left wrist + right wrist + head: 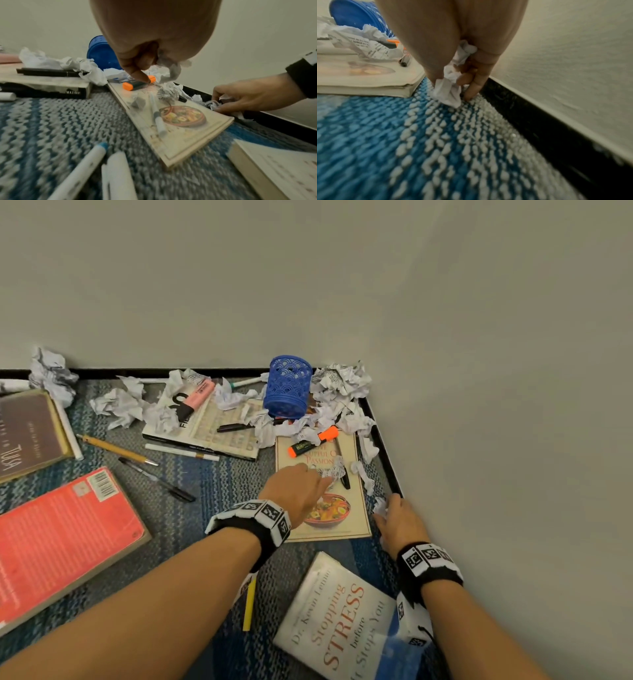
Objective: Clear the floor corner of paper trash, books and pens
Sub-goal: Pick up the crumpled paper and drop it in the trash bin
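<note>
Both hands gathering crumpled white paper scraps at the floor corner beside the cream cookbook.

The right hand grips a small white paper wad on the blue woven carpet, just beside the black skirting. The left hand, over the cream cookbook, pinches a printed paper scrap. The next scraps lie just ahead of the right hand in a line along the skirting, so the right hand appears nearer.
</note>
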### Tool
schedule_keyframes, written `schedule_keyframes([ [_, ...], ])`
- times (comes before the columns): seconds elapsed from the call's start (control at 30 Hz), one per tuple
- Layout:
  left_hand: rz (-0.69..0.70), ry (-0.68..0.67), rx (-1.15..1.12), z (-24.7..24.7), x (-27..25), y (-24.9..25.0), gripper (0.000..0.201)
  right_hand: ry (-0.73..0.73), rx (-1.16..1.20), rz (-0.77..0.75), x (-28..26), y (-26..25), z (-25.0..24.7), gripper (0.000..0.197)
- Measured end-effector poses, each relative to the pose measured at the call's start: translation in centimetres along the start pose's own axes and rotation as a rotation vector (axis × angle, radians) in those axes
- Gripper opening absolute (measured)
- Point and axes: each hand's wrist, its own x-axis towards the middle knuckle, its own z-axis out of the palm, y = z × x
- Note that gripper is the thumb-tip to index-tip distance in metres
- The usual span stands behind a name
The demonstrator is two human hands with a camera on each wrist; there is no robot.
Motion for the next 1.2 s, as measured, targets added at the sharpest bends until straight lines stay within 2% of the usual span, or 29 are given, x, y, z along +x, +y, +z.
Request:
schedule_keyframes([
  [0.03,-0.031,0.030,-0.010,-0.3,0.3,-0.2,0.037,0.009,-0.003,0.006,0.1,-0.2,-0.2,0.029],
  [0.13,-0.068,0.117,-0.075,-0.6,1.6,-0.1,0.059,0.098,0.039,-0.033,0.6,-0.9,-0.7,0.022],
  [0.17,-0.056,0.143,-0.099,-0.4,2.2,-0.1,0.056,0.125,0.070,-0.041,0.9,-1.2,-0.9,0.019],
  [0.3,0.008,0.172,-0.179,1.4,4.2,-0.4,0.018,0.169,0.185,0.010,2.6,-2.4,-1.1,0.021],
  [0.33,0.030,0.173,-0.188,1.8,4.5,-0.4,0.021,0.195,0.180,0.014,3.0,-2.5,-0.8,0.023],
  [0.4,0.107,0.119,-0.176,2.3,5.0,-0.3,0.039,0.251,0.129,-0.024,3.4,-2.4,-0.1,0.024],
  [0.47,0.143,0.008,-0.091,3.0,5.0,-0.3,0.051,0.275,0.078,-0.080,3.3,-2.4,0.8,0.021],
  [0.6,0.171,-0.013,0.089,3.5,4.6,-0.3,0.035,0.351,0.077,-0.116,3.2,-2.4,1.8,0.014],
  [0.7,0.149,0.092,-0.064,2.9,4.6,0.1,0.027,0.250,0.028,-0.049,3.0,-2.2,1.8,0.015],
  [0.77,0.092,0.169,-0.233,2.2,4.7,0.1,0.022,0.210,-0.028,0.006,2.5,-1.8,1.9,0.019],
  [0.83,0.015,0.190,-0.337,1.7,4.6,-0.4,0.016,0.119,-0.004,0.036,1.8,-1.6,2.5,0.020],
  [0.9,-0.055,0.168,-0.368,1.1,4.1,-1.3,0.020,0.109,-0.091,-0.020,1.0,-1.7,2.3,0.013],
  [0.93,-0.081,0.151,-0.379,0.8,3.7,-2.0,0.026,0.177,-0.043,-0.020,0.9,-1.9,1.8,0.007],
  [1.0,-0.133,0.127,-0.378,0.2,3.0,-3.7,0.035,0.371,0.119,-0.011,1.2,-2.3,0.4,0.008],
  [1.03,-0.161,0.124,-0.362,0.1,2.5,-4.5,0.037,0.377,0.200,0.042,1.6,-2.5,0.0,0.011],
  [1.13,-0.215,0.083,-0.330,0.3,1.1,-6.7,0.037,0.279,0.223,0.041,2.8,-3.8,-0.7,0.018],
  [1.2,-0.164,-0.018,-0.357,0.9,0.3,-7.6,0.041,0.150,0.185,0.004,3.3,-4.5,-0.6,0.032],
])
